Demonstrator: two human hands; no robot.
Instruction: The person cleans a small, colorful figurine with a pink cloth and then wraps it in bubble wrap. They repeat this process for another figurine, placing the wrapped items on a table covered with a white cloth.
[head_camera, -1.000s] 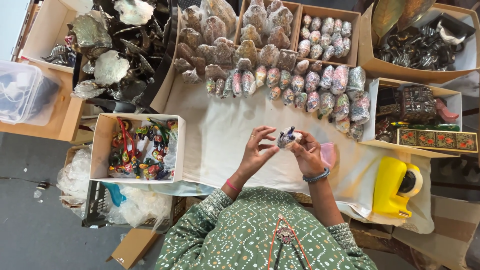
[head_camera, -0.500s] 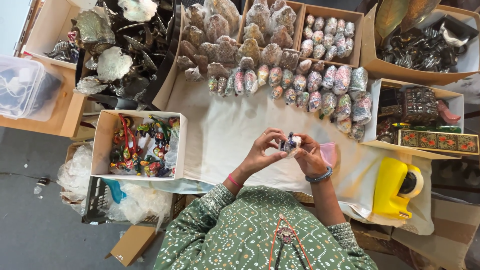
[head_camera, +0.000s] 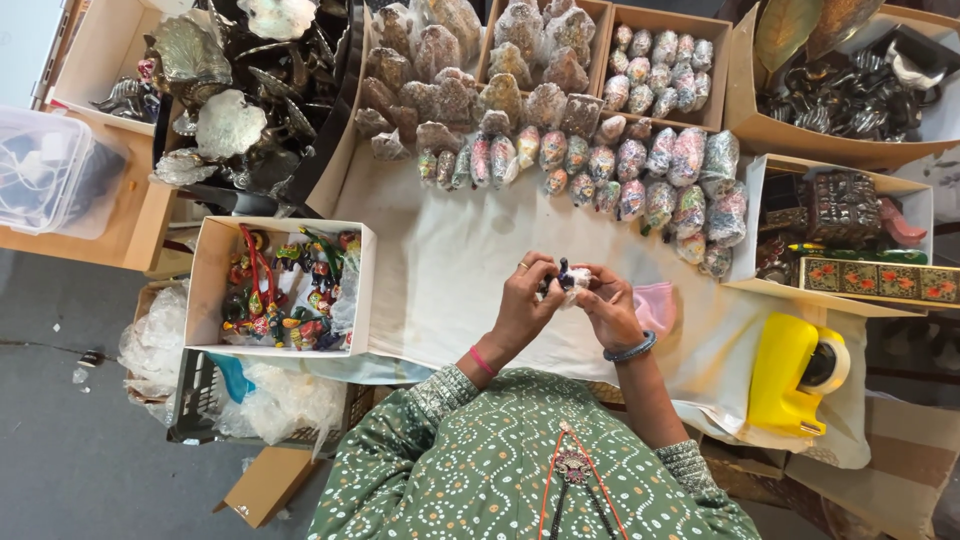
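Head view, looking straight down: the person's left hand (head_camera: 522, 300) and right hand (head_camera: 606, 303) meet over the middle of a cream cloth (head_camera: 440, 280), the fingers of both closed round a small dark blue figurine (head_camera: 566, 277) with a bit of pale wrapping against it. It is held up between the fingertips, just above the cloth, in front of the green patterned tunic (head_camera: 480, 460).

To the person's left stands a white cardboard box (head_camera: 208, 290) crowded with bright painted figurines in red, green and yellow. Beyond it, a brown box (head_camera: 90, 60) holds silvery metal pieces shaped like leaves and birds. A clear plastic tub (head_camera: 40, 170) sits at the far left edge.

Along the top of the cloth lie rows of plastic-wrapped ornaments (head_camera: 640, 170), with more in a box behind them (head_camera: 660, 60). On the right, a shallow white box (head_camera: 760, 230) holds dark carved items and a long painted box (head_camera: 880, 280). A yellow tape dispenser (head_camera: 790, 375) rests near the right elbow, and something pink (head_camera: 655, 305) lies just beside the right hand.
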